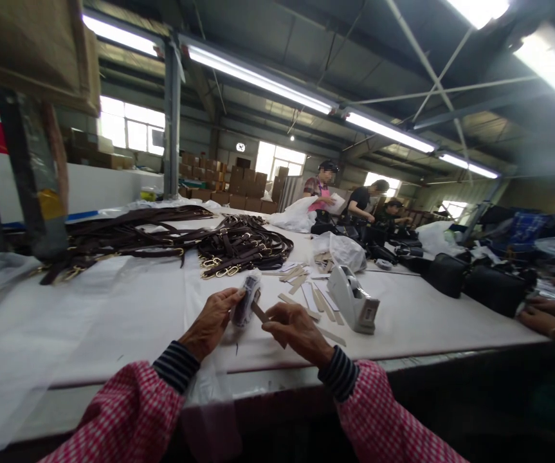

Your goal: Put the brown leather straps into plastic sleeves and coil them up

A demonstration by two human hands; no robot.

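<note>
Nearest to me, my checked sleeves end in striped cuffs at the table's front edge. Just beyond, my left hand pinches a small plastic-wrapped bundle between thumb and fingertips, holding it upright over the table. My right hand has its thumb and fingers closed on a tan strip, its far end up against the bundle (whether they actually touch, I cannot tell).

Behind my right hand more strips lie scattered, some tan, some white, and just right of them stands a pale tape dispenser. Past the bundle sits a heap of dark brown straps with gold-coloured clips, and longer straps stretch away to the left. Black bags stand to the right, near another person's hands at the edge of my view.

Farther off, co-workers are across the table, with stacked boxes and a wall clock behind.
</note>
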